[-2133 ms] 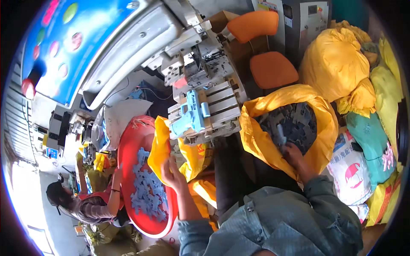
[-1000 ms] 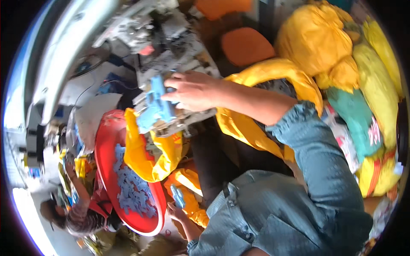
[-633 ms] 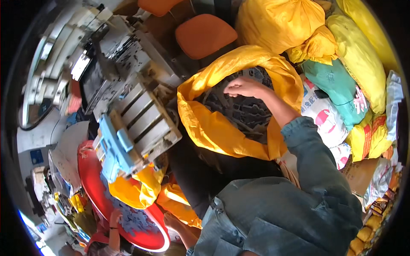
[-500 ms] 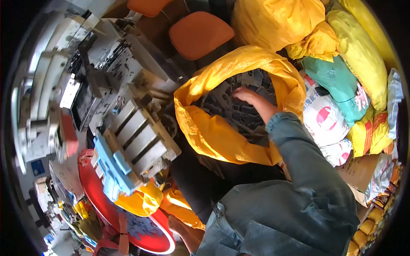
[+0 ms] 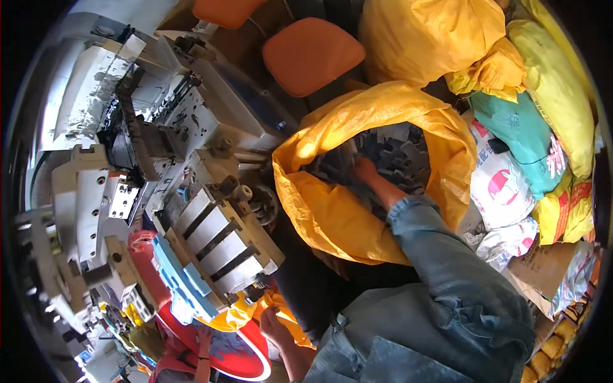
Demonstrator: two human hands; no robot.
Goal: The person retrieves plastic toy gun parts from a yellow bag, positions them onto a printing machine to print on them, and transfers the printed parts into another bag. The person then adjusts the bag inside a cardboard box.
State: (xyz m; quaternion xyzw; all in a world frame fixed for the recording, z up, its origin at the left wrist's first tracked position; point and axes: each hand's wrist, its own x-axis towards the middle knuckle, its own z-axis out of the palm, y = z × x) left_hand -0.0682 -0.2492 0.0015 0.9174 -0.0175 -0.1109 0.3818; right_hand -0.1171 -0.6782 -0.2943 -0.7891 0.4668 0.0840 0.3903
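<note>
Here, the yellow sack [image 5: 313,214] holds grey pieces [image 5: 408,159] and the right hand [image 5: 366,171], fingers too unclear to judge.

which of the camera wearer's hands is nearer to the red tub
Left: the left hand is beside the red tub; the right hand is farther off, inside the open yellow sack.

Right fingers [image 5: 362,167] inside yellow sack [image 5: 329,220]
</note>
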